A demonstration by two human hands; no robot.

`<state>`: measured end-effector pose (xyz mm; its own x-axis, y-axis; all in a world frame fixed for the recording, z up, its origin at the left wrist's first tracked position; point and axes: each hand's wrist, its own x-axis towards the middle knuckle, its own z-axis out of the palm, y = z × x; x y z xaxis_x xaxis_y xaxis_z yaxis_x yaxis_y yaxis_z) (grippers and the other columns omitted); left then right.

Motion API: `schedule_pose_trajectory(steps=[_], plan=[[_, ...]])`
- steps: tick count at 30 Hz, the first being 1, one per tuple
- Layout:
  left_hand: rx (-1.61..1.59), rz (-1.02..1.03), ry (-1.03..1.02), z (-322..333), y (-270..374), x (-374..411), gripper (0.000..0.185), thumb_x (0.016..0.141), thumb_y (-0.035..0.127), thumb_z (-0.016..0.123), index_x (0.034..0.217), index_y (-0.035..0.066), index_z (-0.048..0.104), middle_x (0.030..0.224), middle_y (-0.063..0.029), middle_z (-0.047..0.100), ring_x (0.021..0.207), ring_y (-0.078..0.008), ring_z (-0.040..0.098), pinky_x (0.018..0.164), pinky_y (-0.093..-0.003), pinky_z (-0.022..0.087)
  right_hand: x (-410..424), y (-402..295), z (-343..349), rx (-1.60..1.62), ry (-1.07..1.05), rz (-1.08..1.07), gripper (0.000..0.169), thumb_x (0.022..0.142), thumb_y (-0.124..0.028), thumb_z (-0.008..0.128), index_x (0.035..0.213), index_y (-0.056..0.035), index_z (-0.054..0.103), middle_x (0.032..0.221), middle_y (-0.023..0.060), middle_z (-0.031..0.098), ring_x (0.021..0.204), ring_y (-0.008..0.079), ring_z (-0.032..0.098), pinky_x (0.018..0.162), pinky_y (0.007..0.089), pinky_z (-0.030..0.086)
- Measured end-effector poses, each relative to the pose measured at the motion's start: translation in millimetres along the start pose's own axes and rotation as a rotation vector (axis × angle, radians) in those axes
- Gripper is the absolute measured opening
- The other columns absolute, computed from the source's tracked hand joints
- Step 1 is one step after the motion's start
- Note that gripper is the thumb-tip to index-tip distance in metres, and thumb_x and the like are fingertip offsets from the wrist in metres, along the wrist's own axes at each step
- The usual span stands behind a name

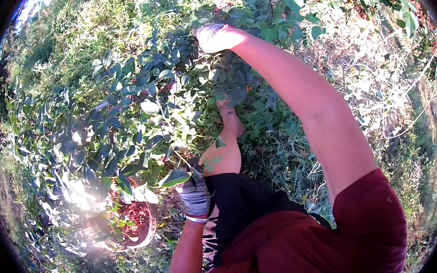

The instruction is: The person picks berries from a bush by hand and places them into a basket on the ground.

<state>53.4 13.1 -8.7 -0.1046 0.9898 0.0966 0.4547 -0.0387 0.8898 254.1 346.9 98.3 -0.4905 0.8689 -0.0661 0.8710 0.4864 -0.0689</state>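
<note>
My left hand (194, 191), in a striped knit glove with dark fingers, is closed around a thin leafy stem (182, 159) beside my knee. A broad green leaf (174, 178) lies against its fingers. Farther forward, my right hand (212, 38), also gloved and brightly sunlit, reaches into the foliage of a leafy shrub (141, 81); its fingertips are hidden, so I cannot tell what it holds. To the left of my left hand is a round basket (152, 228) with many small red fruits (134, 217) in it, partly covered by leaves and glare.
Branches spread over the left side and partly cover the basket. My bare lower leg (225, 155) stands among grass and weeds. Dry, tangled stems (372, 82) lie at the right. Clusters of red fruits (422, 16) show at the upper right edge.
</note>
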Motion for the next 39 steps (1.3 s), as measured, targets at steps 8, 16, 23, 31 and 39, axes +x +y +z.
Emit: schedule_pose_trajectory(steps=[8,16,23,31,39], plan=[[-0.043,0.031,0.020,-1,7,3,0.021,0.090,0.015,0.049,0.102,-0.001,0.056,0.089,-0.0092,0.061,0.078,-0.0164,0.055,0.072,-0.0297,0.045,12,-8,10,0.018,-0.121,0.088,0.031,0.074,-0.024,0.057,0.089,0.0013,0.065,0.087,0.0196,0.065,0.080,0.0303,0.063,0.070,0.0394,0.049],[0.080,0.007,0.036,-2,-7,-1,0.021,0.090,0.016,0.048,0.101,-0.001,0.056,0.086,-0.0070,0.060,0.072,-0.0142,0.053,0.066,-0.0280,0.045,23,-30,10,-0.067,-0.171,0.212,0.030,0.075,-0.016,0.056,0.101,-0.0040,0.065,0.106,0.0140,0.063,0.092,0.0304,0.063,0.076,0.0416,0.051],[-0.012,0.013,0.031,-4,-10,-4,0.026,0.091,0.020,0.048,0.102,-0.002,0.055,0.087,-0.0081,0.059,0.074,-0.0144,0.053,0.067,-0.0278,0.045,38,-15,15,-0.245,-0.273,0.009,0.025,0.070,-0.012,0.060,0.091,0.0016,0.066,0.091,0.0182,0.065,0.083,0.0300,0.064,0.069,0.0401,0.051],[-0.104,0.019,0.041,-9,-20,-6,0.027,0.091,0.023,0.050,0.100,-0.002,0.056,0.083,-0.0070,0.057,0.071,-0.0158,0.051,0.061,-0.0292,0.043,17,-43,2,-0.369,-0.268,-0.008,0.029,0.069,-0.018,0.066,0.092,-0.0012,0.066,0.094,0.0143,0.066,0.087,0.0278,0.064,0.073,0.0378,0.052],[0.436,0.375,0.055,-4,-62,-12,0.029,0.091,0.013,0.047,0.117,0.001,0.051,0.092,-0.0131,0.059,0.074,-0.0237,0.056,0.064,-0.0350,0.045,9,-42,2,-0.258,-0.206,0.094,0.031,0.067,-0.014,0.067,0.096,-0.0051,0.066,0.101,0.0120,0.065,0.094,0.0283,0.062,0.078,0.0383,0.051]])
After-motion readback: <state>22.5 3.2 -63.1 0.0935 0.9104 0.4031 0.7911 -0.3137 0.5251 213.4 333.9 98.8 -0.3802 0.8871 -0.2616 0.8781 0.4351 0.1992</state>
